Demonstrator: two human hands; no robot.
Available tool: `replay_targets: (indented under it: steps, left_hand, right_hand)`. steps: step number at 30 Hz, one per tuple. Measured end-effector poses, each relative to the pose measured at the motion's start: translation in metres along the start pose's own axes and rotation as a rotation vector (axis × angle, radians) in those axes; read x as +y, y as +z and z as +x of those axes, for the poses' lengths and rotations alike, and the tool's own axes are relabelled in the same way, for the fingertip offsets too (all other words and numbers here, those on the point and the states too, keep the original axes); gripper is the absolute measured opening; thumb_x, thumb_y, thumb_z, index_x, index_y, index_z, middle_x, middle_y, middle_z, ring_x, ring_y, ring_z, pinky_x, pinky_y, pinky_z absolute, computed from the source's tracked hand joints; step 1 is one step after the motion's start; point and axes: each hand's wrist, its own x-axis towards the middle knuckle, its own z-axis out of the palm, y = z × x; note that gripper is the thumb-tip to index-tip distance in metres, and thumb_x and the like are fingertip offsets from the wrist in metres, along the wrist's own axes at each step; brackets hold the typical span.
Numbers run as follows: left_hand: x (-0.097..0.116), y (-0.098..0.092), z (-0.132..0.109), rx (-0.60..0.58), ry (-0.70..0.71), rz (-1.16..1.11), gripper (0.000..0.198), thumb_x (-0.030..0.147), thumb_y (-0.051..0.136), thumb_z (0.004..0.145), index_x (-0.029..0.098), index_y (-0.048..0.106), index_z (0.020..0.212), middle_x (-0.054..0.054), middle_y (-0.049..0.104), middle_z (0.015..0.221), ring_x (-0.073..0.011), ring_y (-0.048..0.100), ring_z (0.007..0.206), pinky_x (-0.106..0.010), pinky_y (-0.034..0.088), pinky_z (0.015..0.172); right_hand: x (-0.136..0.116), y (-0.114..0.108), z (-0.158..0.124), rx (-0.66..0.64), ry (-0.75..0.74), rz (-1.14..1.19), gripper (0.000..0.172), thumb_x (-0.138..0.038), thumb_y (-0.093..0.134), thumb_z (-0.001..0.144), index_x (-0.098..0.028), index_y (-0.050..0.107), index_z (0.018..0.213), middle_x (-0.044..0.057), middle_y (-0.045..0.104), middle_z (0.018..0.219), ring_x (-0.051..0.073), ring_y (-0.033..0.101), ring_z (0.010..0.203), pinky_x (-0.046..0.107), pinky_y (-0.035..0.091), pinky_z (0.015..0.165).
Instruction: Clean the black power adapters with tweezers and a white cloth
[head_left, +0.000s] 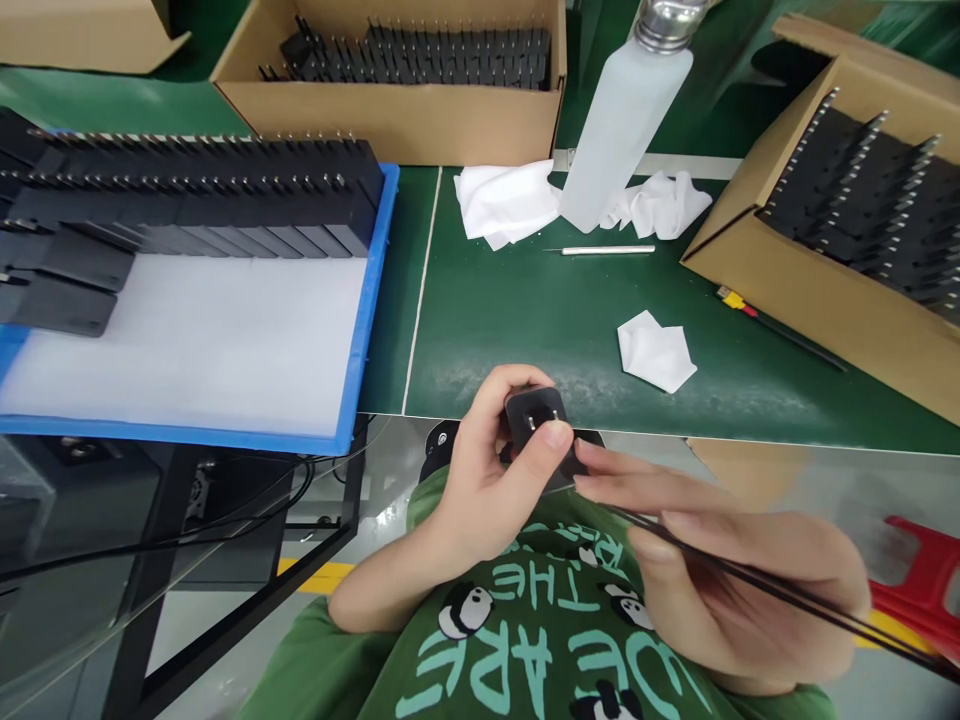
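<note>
My left hand (495, 470) is closed around a black plug-in power adapter (541, 412), its two metal prongs facing up and the thumb pressing near them. My right hand (750, 570) grips a pair of long, thin black tweezers (739, 572), slanting from near the adapter toward the lower right edge. The right fingertips are beside the adapter's lower side; whether the tweezer tips touch it is hidden. Both hands are in front of the green table's (517, 320) near edge, above my lap.
A blue-rimmed tray (379, 260) at left holds rows of black adapters. Cardboard boxes of adapters stand at the back (420, 120) and right (750, 255). Between them are a white bottle (622, 125), crumpled wipes (506, 200), a thin white tool (607, 250) and a yellow-tipped black stick (784, 325).
</note>
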Motion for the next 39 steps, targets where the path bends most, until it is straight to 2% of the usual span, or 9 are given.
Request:
replay_targets:
  steps: [3,8,13,19,22,27,31,35,39]
  left_hand:
    - [0.000,0.001,0.001,0.018,0.016,0.006,0.030,0.053,0.059,0.097,0.024,0.057,0.103,0.002,0.055,0.080,-0.0115,0.053,0.065,-0.024,0.045,0.056]
    - [-0.001,0.002,0.002,0.028,0.027,-0.008,0.028,0.052,0.059,0.097,0.025,0.057,0.103,0.003,0.055,0.080,-0.0110,0.053,0.066,-0.023,0.045,0.057]
    - [-0.002,0.002,0.002,0.033,0.019,0.011,0.028,0.052,0.059,0.097,0.025,0.056,0.104,0.003,0.056,0.080,-0.0110,0.052,0.065,-0.024,0.044,0.057]
    - [0.000,0.002,0.002,0.054,-0.030,0.037,0.031,0.055,0.059,0.096,0.026,0.056,0.106,0.002,0.055,0.081,-0.0122,0.051,0.065,-0.025,0.045,0.057]
    - [0.001,0.002,0.003,0.060,-0.047,0.048,0.034,0.058,0.060,0.095,0.025,0.055,0.105,0.001,0.055,0.080,-0.0129,0.051,0.065,-0.026,0.044,0.055]
    - [-0.001,0.002,0.003,0.061,-0.045,0.040,0.033,0.057,0.060,0.095,0.026,0.056,0.105,0.002,0.055,0.081,-0.0127,0.050,0.066,-0.026,0.044,0.057]
    - [-0.001,0.002,0.002,0.059,-0.038,0.028,0.031,0.054,0.060,0.096,0.026,0.056,0.108,0.002,0.054,0.082,-0.0121,0.050,0.066,-0.026,0.043,0.057]
    - [0.000,0.003,0.002,0.050,-0.038,0.008,0.032,0.055,0.060,0.096,0.026,0.055,0.106,0.003,0.053,0.081,-0.0113,0.049,0.065,-0.025,0.043,0.056]
    - [0.000,0.004,0.003,0.061,-0.044,0.016,0.031,0.055,0.060,0.096,0.026,0.055,0.107,0.002,0.054,0.081,-0.0116,0.049,0.065,-0.026,0.044,0.057]
  right_hand:
    - [0.002,0.005,-0.001,0.006,-0.070,0.008,0.051,-0.003,0.058,0.092,-0.031,0.059,0.134,0.002,0.079,0.114,0.023,0.075,0.107,0.038,0.067,0.091]
    - [0.002,0.005,-0.002,-0.018,-0.068,-0.021,0.051,0.000,0.059,0.089,-0.026,0.059,0.133,0.005,0.078,0.114,0.024,0.073,0.111,0.034,0.066,0.093]
    - [0.001,0.006,-0.003,-0.012,-0.081,-0.057,0.060,0.003,0.059,0.086,-0.028,0.056,0.137,0.005,0.077,0.117,0.026,0.072,0.113,0.040,0.068,0.092]
    - [0.001,0.005,0.004,-0.027,-0.102,-0.018,0.065,0.009,0.060,0.080,-0.024,0.058,0.135,0.007,0.077,0.118,0.027,0.072,0.114,0.041,0.068,0.091]
    - [-0.001,0.001,0.008,-0.072,-0.080,-0.017,0.068,0.012,0.060,0.077,-0.024,0.057,0.135,0.007,0.075,0.121,0.028,0.072,0.112,0.044,0.067,0.092]
    - [-0.002,0.003,0.008,-0.058,-0.072,0.002,0.064,0.011,0.061,0.078,-0.025,0.059,0.132,0.006,0.076,0.119,0.028,0.073,0.110,0.043,0.068,0.091]
    - [0.001,0.006,0.006,0.003,-0.090,0.008,0.062,0.008,0.060,0.081,-0.026,0.059,0.133,0.005,0.076,0.118,0.027,0.073,0.110,0.041,0.068,0.091]
    - [-0.001,0.001,0.010,-0.096,-0.079,0.004,0.068,0.011,0.061,0.078,-0.025,0.059,0.135,0.006,0.074,0.122,0.027,0.072,0.110,0.040,0.067,0.093]
    - [-0.002,0.000,0.010,-0.077,-0.057,-0.026,0.064,0.010,0.063,0.079,-0.027,0.059,0.131,0.005,0.076,0.118,0.027,0.073,0.108,0.041,0.069,0.088]
